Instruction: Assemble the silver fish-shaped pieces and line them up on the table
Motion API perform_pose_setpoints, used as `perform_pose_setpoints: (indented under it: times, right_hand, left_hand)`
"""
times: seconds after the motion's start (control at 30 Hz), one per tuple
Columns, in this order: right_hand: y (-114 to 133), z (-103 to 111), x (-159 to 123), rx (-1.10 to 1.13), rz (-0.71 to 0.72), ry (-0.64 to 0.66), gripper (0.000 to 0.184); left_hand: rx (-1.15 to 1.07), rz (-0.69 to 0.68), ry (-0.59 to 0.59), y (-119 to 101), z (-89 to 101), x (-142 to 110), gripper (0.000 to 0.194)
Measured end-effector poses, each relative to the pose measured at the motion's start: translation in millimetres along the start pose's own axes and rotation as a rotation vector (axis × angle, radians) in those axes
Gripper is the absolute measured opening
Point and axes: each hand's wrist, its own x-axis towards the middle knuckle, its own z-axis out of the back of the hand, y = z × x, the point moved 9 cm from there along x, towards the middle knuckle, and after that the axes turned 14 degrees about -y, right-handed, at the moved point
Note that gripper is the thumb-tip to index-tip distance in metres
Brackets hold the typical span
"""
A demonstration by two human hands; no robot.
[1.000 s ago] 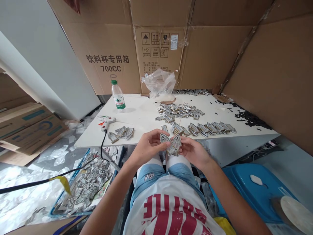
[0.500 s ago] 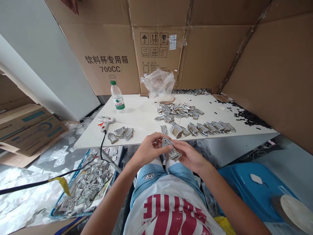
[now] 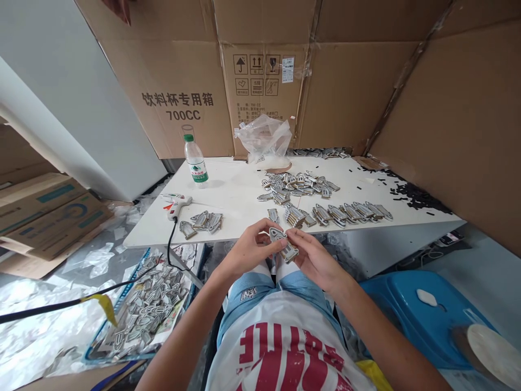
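Above my lap, just off the table's front edge, I hold a small stack of flat, boat-shaped pieces (image 3: 284,247) with grey-white faces. My left hand (image 3: 254,244) pinches it, thumb across the top face. The fingers of my right hand (image 3: 313,254) close on its right edge; their tips are partly hidden. Beyond my hands, a neat stack of similar pieces (image 3: 293,215) stands near the edge, with a leaning row of pieces (image 3: 345,213) to its right. Behind these lies a loose heap of pieces (image 3: 299,184).
A white hot glue gun (image 3: 178,205) and a small group of pieces (image 3: 202,221) lie at the table's left. Behind them stands a water bottle (image 3: 196,163). Black bits (image 3: 419,196) cover the right end. A blue basket (image 3: 91,347) of pieces is below left.
The held pieces, fanned out at their lower end before, now sit closer together. My right fingers have shifted slightly along the stack's right side.
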Motion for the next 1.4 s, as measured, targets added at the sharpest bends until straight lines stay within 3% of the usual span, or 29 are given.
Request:
perform_pose_setpoints:
  times: [0.1,0.17,0.37,0.47,0.63,1.03,1.4]
  right_hand:
    - [5,-3,-4,-0.05,0.023,0.011,0.034]
    - [14,-6,-9,-0.113,0.127,0.028,0.034]
    - [51,-22,-41,-0.532,0.793,-0.001,0.033]
    - [51,-28,-49,-0.728,0.95,-0.032,0.045]
    - [50,-23,-48,-0.699,1.004,-0.072,0.034]
    - [58,-25,-54,-0.754,1.13,-0.074,0.03]
    - [66,-34,-64,-0.804,1.21,-0.048,0.02]
  left_hand:
    - [-0.03,-0.004,0.006,-3,-0.1,1,0.037]
    - [-0.047,-0.012,-0.027,-5,2.9,2,0.036]
    - [-0.151,0.037,-0.153,-6,11.9,3,0.04]
    - [-0.171,0.072,-0.19,-4,14.4,3,0.041]
    - [-0.119,0.033,-0.172,-6,13.8,3,0.038]
    - [0.022,-0.041,-0.195,-7,15.1,4,0.029]
    - [0.029,-0.024,-0.223,-7,15.3,3,0.037]
